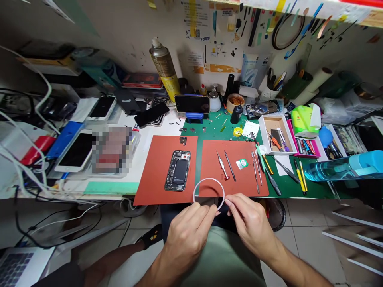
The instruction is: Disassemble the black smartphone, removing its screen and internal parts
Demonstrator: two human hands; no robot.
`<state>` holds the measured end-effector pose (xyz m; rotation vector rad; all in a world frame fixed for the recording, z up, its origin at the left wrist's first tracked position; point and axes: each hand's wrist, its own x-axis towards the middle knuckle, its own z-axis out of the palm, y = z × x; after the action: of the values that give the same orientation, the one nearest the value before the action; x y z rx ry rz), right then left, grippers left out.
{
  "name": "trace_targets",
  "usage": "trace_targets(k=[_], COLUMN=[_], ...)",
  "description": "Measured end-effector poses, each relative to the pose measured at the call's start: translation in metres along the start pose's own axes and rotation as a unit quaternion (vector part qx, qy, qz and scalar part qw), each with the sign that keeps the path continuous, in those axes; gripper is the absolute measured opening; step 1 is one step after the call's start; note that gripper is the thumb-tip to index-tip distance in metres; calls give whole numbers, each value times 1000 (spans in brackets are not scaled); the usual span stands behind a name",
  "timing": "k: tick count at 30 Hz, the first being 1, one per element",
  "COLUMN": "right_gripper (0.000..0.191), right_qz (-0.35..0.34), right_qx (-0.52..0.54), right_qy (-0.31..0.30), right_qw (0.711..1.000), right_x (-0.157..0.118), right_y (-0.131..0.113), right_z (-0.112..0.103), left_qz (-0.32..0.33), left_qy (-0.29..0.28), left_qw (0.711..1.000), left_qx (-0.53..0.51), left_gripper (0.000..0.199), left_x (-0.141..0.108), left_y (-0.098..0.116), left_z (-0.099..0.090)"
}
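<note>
My left hand (191,229) is closed on a thin pale ring (209,179) that looks like a narrow roll of tape, held over the bench's front edge. My right hand (249,217) is pinched close to the ring's lower right side; what lies between its fingertips is too small to make out. Beyond the left hand, an opened phone (177,170) with its battery showing lies on the left red mat (149,175). A small dark part (183,140) is above it. On the right red mat (245,183) are a screwdriver (222,165), a thin dark tool (230,165) and a green-and-white packet (242,164).
A blue water bottle (338,167) lies at the right edge. Tweezers and pens line the green mat (287,189). A propped phone (192,104), a spray can (164,67) and a tool box (273,150) stand behind. Phones and cables (22,159) crowd the left.
</note>
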<state>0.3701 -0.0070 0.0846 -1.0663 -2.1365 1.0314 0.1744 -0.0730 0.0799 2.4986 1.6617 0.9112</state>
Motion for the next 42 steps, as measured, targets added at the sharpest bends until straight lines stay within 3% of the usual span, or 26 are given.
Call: trace_targets(k=[5, 14, 22, 29, 37, 42], right_gripper=[24, 26, 25, 21, 19, 20], right_qz=[-13, -28, -28, 3, 32, 67], right_qx=[7, -7, -41, 18, 40, 76], right_qy=[4, -2, -22, -25, -8, -63], right_qw=[1000, 1000, 999, 1000, 999, 993], right_x=[0, -1, 1, 6, 6, 5], right_y=[0, 4, 4, 6, 8, 10], right_z=[0, 3, -1, -6, -5, -16], left_qz=[5, -30, 9, 14, -34, -66], left_qy=[8, -29, -23, -32, -55, -98], left_qw=[999, 998, 1000, 999, 996, 980], left_qx=[-38, -40, 14, 10, -67, -162], left_gripper=[16, 19, 23, 24, 17, 11], left_x=[1, 1, 2, -1, 3, 6], left_y=[0, -2, -1, 0, -3, -17], left_z=[-1, 1, 0, -1, -3, -12])
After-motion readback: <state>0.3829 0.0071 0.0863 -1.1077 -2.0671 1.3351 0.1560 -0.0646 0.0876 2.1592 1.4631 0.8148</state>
